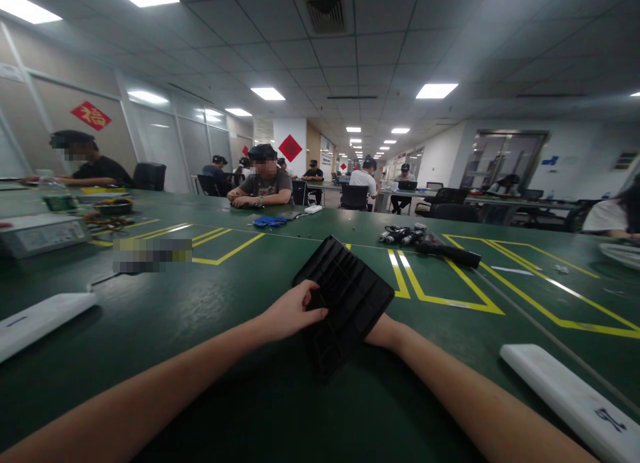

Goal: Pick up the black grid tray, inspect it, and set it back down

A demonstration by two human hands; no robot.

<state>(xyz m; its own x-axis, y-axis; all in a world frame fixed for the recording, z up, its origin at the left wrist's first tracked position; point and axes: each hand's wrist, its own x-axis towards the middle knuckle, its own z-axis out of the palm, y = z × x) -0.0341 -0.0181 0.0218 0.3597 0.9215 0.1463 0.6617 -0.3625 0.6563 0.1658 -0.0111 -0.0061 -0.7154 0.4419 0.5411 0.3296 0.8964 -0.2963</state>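
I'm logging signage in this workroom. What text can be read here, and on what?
"福" on the red diamond wall sign, left.
Red pillar sign: too blurred.
Dark mark on the white bar: illegible.
Grey device label: too small.
Black tray in the left hand: no text seen.

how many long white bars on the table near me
2. The left white bar lies left of the black tray in the left hand; the right white bar lies to its right. Others may be out of view.
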